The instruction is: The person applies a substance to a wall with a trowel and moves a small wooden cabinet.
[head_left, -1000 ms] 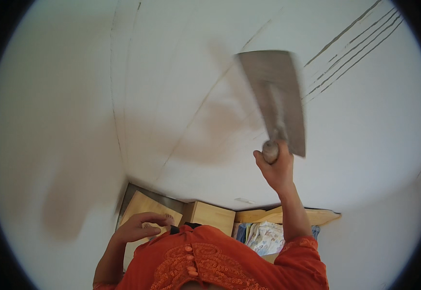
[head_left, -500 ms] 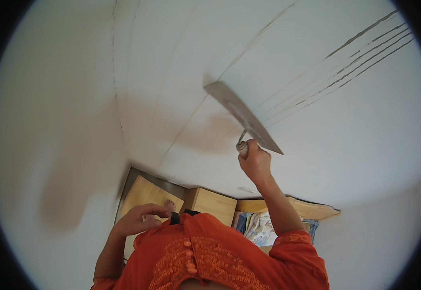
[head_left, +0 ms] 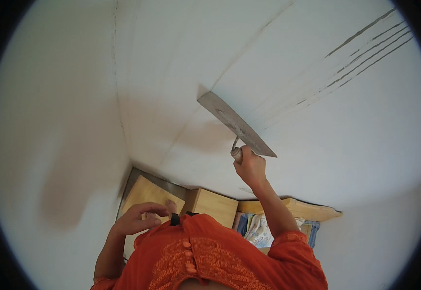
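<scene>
My right hand [head_left: 251, 168] is closed round the rounded handle of a long, flat metal trowel [head_left: 225, 117]. The blade lies slanted against the white wall [head_left: 317, 145], its upper-left end across a faint long line. Several dark, roughly parallel streaks [head_left: 360, 43] mark the wall at upper right. My left hand [head_left: 140, 218], open with fingers loosely bent and apart from the thumb, hangs at the front of my orange top [head_left: 205, 249], beside a dark strip at the waist. It holds nothing that shows.
Below, a bare foot [head_left: 171, 205] stands on a light wooden board [head_left: 142, 193]. Wooden furniture [head_left: 213, 208] and a curved wooden headboard [head_left: 312, 209] sit along the wall's foot, with folded cloths [head_left: 258, 229] by it. A wall corner runs down the left side.
The trowel in my right hand has moved left and turned to a narrower slant, its top end lower. Faint lines near the blade look paler. My left hand has shifted slightly up.
</scene>
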The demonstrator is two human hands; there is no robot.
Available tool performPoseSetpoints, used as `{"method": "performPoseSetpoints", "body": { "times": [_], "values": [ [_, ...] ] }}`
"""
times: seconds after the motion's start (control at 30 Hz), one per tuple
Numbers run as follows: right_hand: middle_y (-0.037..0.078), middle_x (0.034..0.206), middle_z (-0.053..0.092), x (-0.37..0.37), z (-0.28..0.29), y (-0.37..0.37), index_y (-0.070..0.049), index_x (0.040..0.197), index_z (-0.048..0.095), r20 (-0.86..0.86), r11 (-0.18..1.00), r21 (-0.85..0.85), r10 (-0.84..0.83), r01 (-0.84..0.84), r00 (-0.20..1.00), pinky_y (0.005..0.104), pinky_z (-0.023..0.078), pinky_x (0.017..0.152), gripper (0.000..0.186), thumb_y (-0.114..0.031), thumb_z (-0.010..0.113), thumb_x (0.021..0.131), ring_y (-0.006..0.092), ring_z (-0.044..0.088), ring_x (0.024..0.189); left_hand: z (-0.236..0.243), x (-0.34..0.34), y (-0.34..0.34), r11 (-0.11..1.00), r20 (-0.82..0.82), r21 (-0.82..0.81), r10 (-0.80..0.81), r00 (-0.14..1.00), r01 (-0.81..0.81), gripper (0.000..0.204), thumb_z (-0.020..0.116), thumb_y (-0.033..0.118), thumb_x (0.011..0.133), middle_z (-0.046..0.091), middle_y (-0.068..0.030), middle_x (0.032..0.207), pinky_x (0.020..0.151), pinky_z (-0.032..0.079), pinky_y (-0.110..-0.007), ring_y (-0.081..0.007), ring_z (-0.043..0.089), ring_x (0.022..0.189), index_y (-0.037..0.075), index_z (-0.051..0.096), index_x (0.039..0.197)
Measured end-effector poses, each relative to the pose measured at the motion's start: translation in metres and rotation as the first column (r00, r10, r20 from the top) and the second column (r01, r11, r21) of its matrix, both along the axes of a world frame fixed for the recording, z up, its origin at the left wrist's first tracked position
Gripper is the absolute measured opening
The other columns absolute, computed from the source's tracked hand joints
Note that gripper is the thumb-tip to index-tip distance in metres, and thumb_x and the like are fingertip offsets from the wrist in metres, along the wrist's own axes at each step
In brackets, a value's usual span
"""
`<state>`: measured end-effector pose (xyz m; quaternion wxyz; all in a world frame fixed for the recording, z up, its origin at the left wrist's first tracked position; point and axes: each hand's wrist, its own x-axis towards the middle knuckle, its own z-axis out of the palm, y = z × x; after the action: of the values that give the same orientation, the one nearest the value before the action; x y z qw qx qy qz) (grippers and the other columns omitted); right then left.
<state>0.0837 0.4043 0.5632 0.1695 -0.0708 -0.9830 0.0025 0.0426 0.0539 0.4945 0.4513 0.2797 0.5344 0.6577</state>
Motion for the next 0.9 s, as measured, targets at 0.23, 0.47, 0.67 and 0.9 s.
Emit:
{"method": "performPoseSetpoints", "body": {
  "times": [0.23, 0.47, 0.67, 0.9],
  "values": [
    [0.011, 0.055, 0.054, -0.015, 0.013, -0.010, -0.004, 0.084, 0.047, -0.245, 0.999, 0.014, -0.027, 0.031, 0.969, 0.0387, 0.045, 0.042, 0.026, -0.006, 0.061, 0.062, 0.0291, 0.055, 0.047, -0.005, 0.008, -0.003, 1.000, 0.018, -0.027, -0.005, 1.000, 0.005, 0.037, 0.062, 0.019, 0.078, 0.060, -0.0101, 0.101, 0.084, 0.042, -0.032, -0.0187, 0.055, 0.095, 0.002, 0.052, 0.109],
    [0.018, 0.063, 0.056, 0.019, -0.029, -0.011, -0.004, 0.078, 0.045, 0.048, 0.999, -0.054, -0.003, 0.005, 0.999, 0.0423, 0.045, 0.049, 0.019, -0.008, 0.058, 0.064, 0.0329, 0.056, 0.055, 0.024, 0.009, -0.002, 0.993, -0.068, -0.116, -0.007, 0.998, -0.001, 0.034, 0.061, 0.014, 0.078, 0.060, -0.0102, 0.101, 0.084, 0.043, -0.031, -0.0186, 0.055, 0.096, 0.001, 0.053, 0.108],
    [0.018, 0.071, 0.058, 0.036, 0.125, 0.019, -0.003, 0.104, 0.046, -0.405, 0.977, -0.211, -0.077, -0.011, 0.911, 0.0369, 0.048, 0.054, 0.042, -0.007, 0.064, 0.066, 0.0341, 0.059, 0.063, 0.021, 0.000, 0.008, 0.984, 0.115, -0.177, 0.038, 0.993, -0.018, 0.034, 0.060, 0.010, 0.077, 0.059, -0.0120, 0.101, 0.085, 0.043, -0.033, -0.0205, 0.055, 0.098, -0.001, 0.052, 0.109],
    [0.016, 0.068, 0.055, 0.054, 0.332, 0.059, 0.000, 0.087, 0.049, -0.760, 0.930, 0.082, -0.175, 0.359, 0.626, 0.0327, 0.044, 0.058, 0.027, -0.014, 0.066, 0.071, 0.0250, 0.051, 0.058, 0.016, -0.007, 0.026, 0.992, 0.029, -0.103, -0.071, 0.997, 0.074, 0.035, 0.059, 0.011, 0.078, 0.059, -0.0121, 0.103, 0.087, 0.042, -0.032, -0.0195, 0.054, 0.099, -0.002, 0.051, 0.109]
  ]
}}
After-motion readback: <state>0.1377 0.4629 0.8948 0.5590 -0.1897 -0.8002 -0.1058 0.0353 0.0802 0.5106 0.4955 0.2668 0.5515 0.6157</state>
